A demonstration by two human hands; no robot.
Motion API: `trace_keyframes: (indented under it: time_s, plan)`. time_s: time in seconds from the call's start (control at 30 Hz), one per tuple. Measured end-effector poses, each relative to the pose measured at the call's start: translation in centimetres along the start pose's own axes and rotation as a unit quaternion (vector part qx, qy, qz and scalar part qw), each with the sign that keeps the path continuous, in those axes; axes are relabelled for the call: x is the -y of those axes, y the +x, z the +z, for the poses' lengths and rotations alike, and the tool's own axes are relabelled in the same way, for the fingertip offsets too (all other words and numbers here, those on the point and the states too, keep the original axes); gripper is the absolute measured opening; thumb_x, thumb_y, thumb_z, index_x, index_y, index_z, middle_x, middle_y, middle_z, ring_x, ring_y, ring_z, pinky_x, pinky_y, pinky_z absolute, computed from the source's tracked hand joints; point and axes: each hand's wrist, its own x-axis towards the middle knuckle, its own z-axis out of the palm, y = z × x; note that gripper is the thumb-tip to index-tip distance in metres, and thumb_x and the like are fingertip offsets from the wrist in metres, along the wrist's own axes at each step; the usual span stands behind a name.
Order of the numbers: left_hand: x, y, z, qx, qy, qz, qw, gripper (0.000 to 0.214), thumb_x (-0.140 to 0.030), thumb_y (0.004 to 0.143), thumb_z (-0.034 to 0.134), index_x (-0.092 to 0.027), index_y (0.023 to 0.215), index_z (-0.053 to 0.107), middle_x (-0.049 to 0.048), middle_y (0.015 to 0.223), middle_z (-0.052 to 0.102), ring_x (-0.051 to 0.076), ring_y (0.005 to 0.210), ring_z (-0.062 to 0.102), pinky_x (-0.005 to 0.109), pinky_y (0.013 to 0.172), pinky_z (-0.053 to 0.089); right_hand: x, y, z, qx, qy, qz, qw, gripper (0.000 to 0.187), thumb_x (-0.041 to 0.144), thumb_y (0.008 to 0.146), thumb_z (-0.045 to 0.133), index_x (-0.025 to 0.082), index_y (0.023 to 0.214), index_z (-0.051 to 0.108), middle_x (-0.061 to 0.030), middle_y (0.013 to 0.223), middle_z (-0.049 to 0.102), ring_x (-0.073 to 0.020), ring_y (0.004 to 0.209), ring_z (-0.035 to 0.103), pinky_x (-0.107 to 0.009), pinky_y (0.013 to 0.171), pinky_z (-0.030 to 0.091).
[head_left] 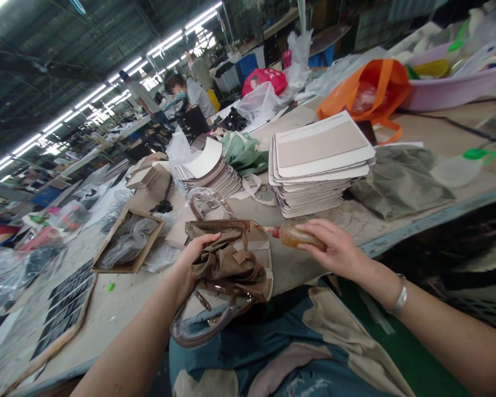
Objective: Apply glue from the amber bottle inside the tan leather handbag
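Observation:
A brown handbag [227, 259] lies tilted at the table's near edge, its folded lining bulging out and its plastic-wrapped handles hanging toward my lap. My left hand [194, 256] grips the bag's left side, thumb over the upper rim. In my right hand [330, 245] is an amber squeeze bottle [297, 236] with a red collar and a thin nozzle. The nozzle points left at the bag's upper right corner; whether it touches the edge I cannot tell. My right fingers wrap round the bottle's body.
Behind the bag stands a stack of cream panels [314, 160], beside curved pieces [210, 168]. A cardboard box [128, 242] holds plastic wrap. An orange bag [364, 91], a pink basin [450, 88] and a green-capped bottle [458, 168] lie right. Co-workers [190, 94] are farther back.

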Motion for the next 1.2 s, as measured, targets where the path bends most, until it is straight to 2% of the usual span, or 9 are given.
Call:
trace_keyframes:
  time_s: [0.13, 0.3, 0.47, 0.67, 0.9, 1.07, 1.2]
  plan:
    - [0.1, 0.0, 0.0, 0.0, -0.004, 0.012, 1.0, 0.021, -0.021, 0.077, 0.057, -0.008, 0.089, 0.067, 0.0144, 0.072, 0.073, 0.027, 0.058, 0.069, 0.037, 0.055, 0.059, -0.9, -0.2, 0.5, 0.022, -0.012, 0.014, 1.0, 0.035, 0.026, 0.087, 0.058, 0.023, 0.121, 0.055, -0.0094, 0.109, 0.059, -0.0233, 0.1, 0.058, -0.04, 0.086, 0.051]
    - [0.3, -0.2, 0.2, -0.007, 0.008, 0.018, 1.0, 0.021, -0.021, 0.077, 0.058, -0.008, 0.09, 0.068, 0.014, 0.07, 0.072, 0.027, 0.056, 0.069, 0.038, 0.053, 0.059, -2.5, -2.1, 1.9, 0.066, -0.023, 0.048, 0.996, 0.033, 0.028, 0.086, 0.058, 0.023, 0.118, 0.058, -0.0084, 0.105, 0.061, -0.0233, 0.096, 0.06, -0.04, 0.085, 0.052]
    - [0.4, -0.4, 0.4, -0.009, 0.009, 0.013, 1.0, 0.021, -0.022, 0.078, 0.057, -0.008, 0.088, 0.068, 0.0136, 0.067, 0.072, 0.027, 0.053, 0.068, 0.037, 0.051, 0.058, -2.9, -2.4, 2.1, 0.114, -0.018, 0.065, 0.991, 0.033, 0.028, 0.084, 0.06, 0.023, 0.117, 0.059, -0.0074, 0.103, 0.063, -0.0229, 0.095, 0.061, -0.039, 0.085, 0.052]
    - [0.7, -0.5, 0.4, -0.002, 0.004, 0.007, 1.0, 0.023, -0.021, 0.077, 0.057, -0.007, 0.092, 0.068, 0.0149, 0.071, 0.072, 0.028, 0.056, 0.068, 0.039, 0.052, 0.058, -2.9, -1.4, 2.1, 0.071, 0.0, 0.076, 0.995, 0.032, 0.029, 0.083, 0.061, 0.021, 0.114, 0.062, -0.0088, 0.105, 0.065, -0.0235, 0.095, 0.062, -0.041, 0.085, 0.052]
    - [0.9, -0.7, 0.6, -0.007, 0.018, 0.002, 1.0, 0.026, -0.023, 0.08, 0.053, -0.007, 0.094, 0.067, 0.0151, 0.07, 0.072, 0.028, 0.055, 0.068, 0.039, 0.052, 0.058, -3.2, -1.5, 2.2, 0.128, 0.027, 0.143, 0.981, 0.029, 0.031, 0.08, 0.063, 0.022, 0.107, 0.065, -0.0057, 0.099, 0.068, -0.0231, 0.088, 0.065, -0.039, 0.078, 0.054]
    - [0.9, -0.7, 0.6, -0.01, 0.021, 0.019, 1.0, 0.024, -0.022, 0.079, 0.056, -0.008, 0.094, 0.067, 0.0136, 0.068, 0.072, 0.026, 0.053, 0.067, 0.036, 0.051, 0.057, -3.3, -1.3, 2.3, 0.098, 0.036, 0.184, 0.977, 0.031, 0.035, 0.079, 0.063, 0.02, 0.106, 0.065, -0.0073, 0.101, 0.069, -0.0256, 0.089, 0.066, -0.043, 0.08, 0.054]
    - [1.1, -0.6, 0.4, -0.01, 0.027, 0.025, 0.999, 0.022, -0.021, 0.077, 0.057, -0.008, 0.091, 0.068, 0.0123, 0.064, 0.071, 0.024, 0.049, 0.066, 0.034, 0.047, 0.056, -3.4, -1.3, 2.3, 0.12, 0.049, 0.197, 0.972, 0.026, 0.035, 0.079, 0.063, 0.022, 0.101, 0.067, -0.0042, 0.094, 0.071, -0.0243, 0.082, 0.068, -0.04, 0.074, 0.056]
